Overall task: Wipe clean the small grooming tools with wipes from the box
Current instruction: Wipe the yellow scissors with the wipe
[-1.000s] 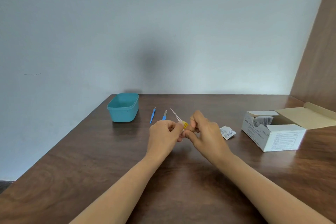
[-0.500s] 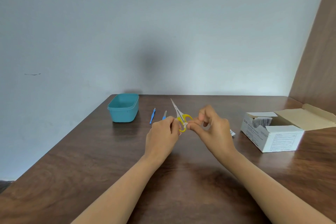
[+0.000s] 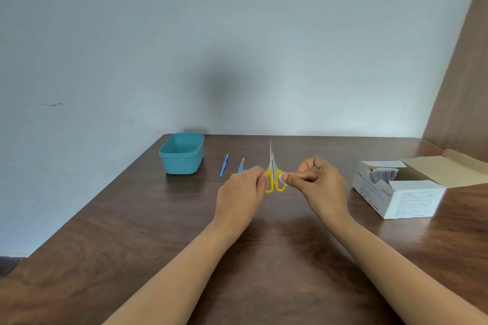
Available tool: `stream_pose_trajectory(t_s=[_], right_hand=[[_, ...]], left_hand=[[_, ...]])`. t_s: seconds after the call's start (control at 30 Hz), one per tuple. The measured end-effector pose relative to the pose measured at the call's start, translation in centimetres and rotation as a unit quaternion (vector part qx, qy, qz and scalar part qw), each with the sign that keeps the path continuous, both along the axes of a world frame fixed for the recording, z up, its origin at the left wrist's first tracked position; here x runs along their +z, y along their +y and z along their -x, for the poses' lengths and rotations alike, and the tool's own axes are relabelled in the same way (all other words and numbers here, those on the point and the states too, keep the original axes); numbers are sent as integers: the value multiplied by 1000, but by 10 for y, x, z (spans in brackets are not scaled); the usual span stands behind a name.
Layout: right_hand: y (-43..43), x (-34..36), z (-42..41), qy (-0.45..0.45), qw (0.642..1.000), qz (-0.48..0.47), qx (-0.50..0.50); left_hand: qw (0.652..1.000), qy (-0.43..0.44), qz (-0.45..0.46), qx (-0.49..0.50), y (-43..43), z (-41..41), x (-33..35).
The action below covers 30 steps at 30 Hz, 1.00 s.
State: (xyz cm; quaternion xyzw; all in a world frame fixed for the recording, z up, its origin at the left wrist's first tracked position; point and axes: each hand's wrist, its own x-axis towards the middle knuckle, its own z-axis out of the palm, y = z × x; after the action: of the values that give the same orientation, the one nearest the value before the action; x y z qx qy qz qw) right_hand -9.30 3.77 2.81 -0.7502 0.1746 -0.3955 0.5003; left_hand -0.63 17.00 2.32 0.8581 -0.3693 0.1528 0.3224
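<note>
Small scissors with yellow handles stand upright above the table, blades shut and pointing up. My left hand pinches the left handle loop. My right hand pinches a small white wipe against the right handle loop. A blue-handled tool and a blue-handled nail file lie on the table behind my left hand. The white box of wipes sits open at the right, with packets showing inside.
A teal plastic tub stands at the back left of the brown wooden table. A grey wall runs behind the table and a wooden panel rises at the right.
The scissors have turned from leaning left to standing upright and have risen a little. My right hand has shifted right, and the wipe now sits on the right handle loop.
</note>
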Motion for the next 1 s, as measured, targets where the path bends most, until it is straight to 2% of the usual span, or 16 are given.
stream_pose_trajectory(t_s=[0.17,0.33,0.47,0.6,0.67,0.9,1.0], right_hand=[[0,0,1,7,1000,9,0],[6,2,2,-4,995,99,-24],[7,-3,-2,19,999,26,-35],[7,-12,-6,46,988,-146,11],[6,-11,-6,43,978,-198,43],[4,-5,-6,94,964,-208,133],[6,-6,-6,65,960,-214,166]], left_hand=[[1000,-14,-18,-9,0,3,3],[999,-17,-14,-29,0,4,2],[998,13,47,-29,-3,2,-4],[994,45,94,-33,-3,-3,-9],[992,57,104,-35,-2,-3,-7],[988,95,120,-35,0,-7,-5],[985,101,133,-33,3,-10,1]])
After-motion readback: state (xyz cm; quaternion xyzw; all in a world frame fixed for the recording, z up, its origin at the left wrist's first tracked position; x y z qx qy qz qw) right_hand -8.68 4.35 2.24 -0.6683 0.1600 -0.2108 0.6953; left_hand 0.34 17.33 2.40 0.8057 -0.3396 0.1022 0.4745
